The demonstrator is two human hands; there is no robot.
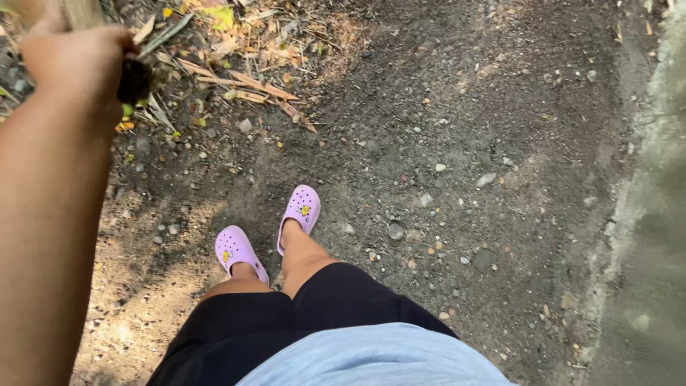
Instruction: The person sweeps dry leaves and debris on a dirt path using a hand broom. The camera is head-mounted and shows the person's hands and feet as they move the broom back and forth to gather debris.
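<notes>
**Keep a firm grip on the stick at eleven o'clock**

Head view: your left hand (71, 61), up at eleven o'clock, is wrapped tight around a pale wooden stick (78, 11) with a dark tip (134, 80) just beside the knuckles. Hold it steady and clear of the dry leaves (250, 82) at twelve. Your right hand isn't visible. Your lilac clogs (300, 209) stand at centre on the stony dirt path (464, 143); place your feet carefully.

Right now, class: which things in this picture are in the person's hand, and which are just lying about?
In hand:
left hand
wooden handle, gripped at the top edge
dark clump beside the hand

Lying about:
dry leaves
small stones
bare dirt ground
concrete edge
</notes>
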